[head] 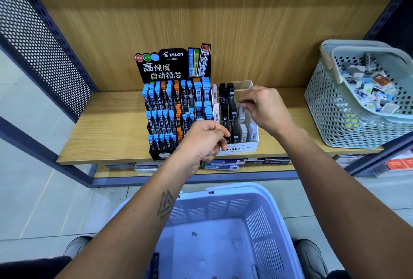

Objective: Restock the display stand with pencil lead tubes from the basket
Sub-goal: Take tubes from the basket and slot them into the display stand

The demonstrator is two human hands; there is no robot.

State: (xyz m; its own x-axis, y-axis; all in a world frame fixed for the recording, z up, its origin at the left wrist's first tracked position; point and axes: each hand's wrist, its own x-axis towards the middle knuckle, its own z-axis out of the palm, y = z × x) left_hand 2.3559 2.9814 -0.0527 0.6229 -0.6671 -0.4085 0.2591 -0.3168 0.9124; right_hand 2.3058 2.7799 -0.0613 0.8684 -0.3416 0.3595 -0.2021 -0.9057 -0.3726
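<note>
A black Pilot display stand (172, 108) full of blue and orange pencil lead tubes sits on the wooden shelf. Beside it stands a clear-and-white Mono display stand (240, 148) with black, pink and clear tubes. My right hand (266, 107) hovers over its right column and pinches a clear lead tube (241, 110) by the top. My left hand (204, 142) is curled in front of the Mono stand, gripping dark tubes (203, 163) that poke out below the palm. The pale blue basket (257, 216) sits low in front of me, nearly bare inside.
A grey perforated basket (335, 108) of mixed small stationery stands at the shelf's right end. The wooden shelf (107, 135) has a lower shelf with flat packets (225, 164) beneath it. Perforated metal panels flank both sides.
</note>
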